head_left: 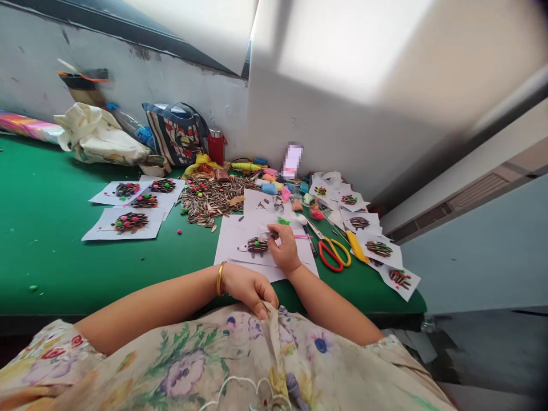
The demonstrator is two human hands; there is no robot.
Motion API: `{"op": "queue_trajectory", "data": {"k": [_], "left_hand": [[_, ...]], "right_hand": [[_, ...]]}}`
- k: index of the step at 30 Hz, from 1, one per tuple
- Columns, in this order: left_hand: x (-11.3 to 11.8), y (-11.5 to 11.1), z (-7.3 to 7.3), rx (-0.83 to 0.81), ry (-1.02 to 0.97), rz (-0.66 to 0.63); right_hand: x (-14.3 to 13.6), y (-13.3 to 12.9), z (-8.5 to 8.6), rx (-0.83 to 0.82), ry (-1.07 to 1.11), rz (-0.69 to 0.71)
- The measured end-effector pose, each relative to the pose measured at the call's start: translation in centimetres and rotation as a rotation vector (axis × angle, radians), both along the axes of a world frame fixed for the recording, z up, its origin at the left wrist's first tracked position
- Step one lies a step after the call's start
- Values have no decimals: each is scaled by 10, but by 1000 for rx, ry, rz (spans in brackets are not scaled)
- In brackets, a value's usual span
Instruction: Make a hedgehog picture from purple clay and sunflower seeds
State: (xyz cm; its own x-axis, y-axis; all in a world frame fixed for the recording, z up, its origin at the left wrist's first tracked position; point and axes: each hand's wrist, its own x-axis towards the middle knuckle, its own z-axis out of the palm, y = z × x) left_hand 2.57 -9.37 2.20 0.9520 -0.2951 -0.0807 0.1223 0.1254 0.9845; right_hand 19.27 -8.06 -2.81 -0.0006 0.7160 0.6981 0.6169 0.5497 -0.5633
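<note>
My left hand (250, 287), with a gold bangle at the wrist, pinches the floral fabric (270, 319) of the clothing at the table's front edge. Above the white paper (231, 231), my right hand (283, 248) has its fingers pressed together at the right end of a hedgehog figure (257, 245). Something small at the fingertips is too hidden to name. The figure has dark and pale stripes, a white pointed face and green dots. Sunflower seeds (209, 200) are heaped behind the paper.
Red and yellow scissors (330, 254) and a yellow cutter (357, 246) lie to the right. Finished-looking hedgehog cards stand in groups at left (152, 228) and right (398, 254). Bags (175, 134), a red flask (216, 146) and coloured clay (269, 188) are behind.
</note>
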Motion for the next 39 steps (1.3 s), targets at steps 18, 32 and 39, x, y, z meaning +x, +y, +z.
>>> {"op": "queue_trajectory", "data": {"k": [18, 32, 39], "left_hand": [[-11, 11, -21, -153, 215, -57], [21, -25, 14, 734, -19, 64], [7, -49, 11, 1273, -284, 371]], "right_hand": [[7, -14, 8, -131, 14, 149], [1, -5, 23, -96, 38, 162], [-3, 7, 17, -53, 122, 64]]}}
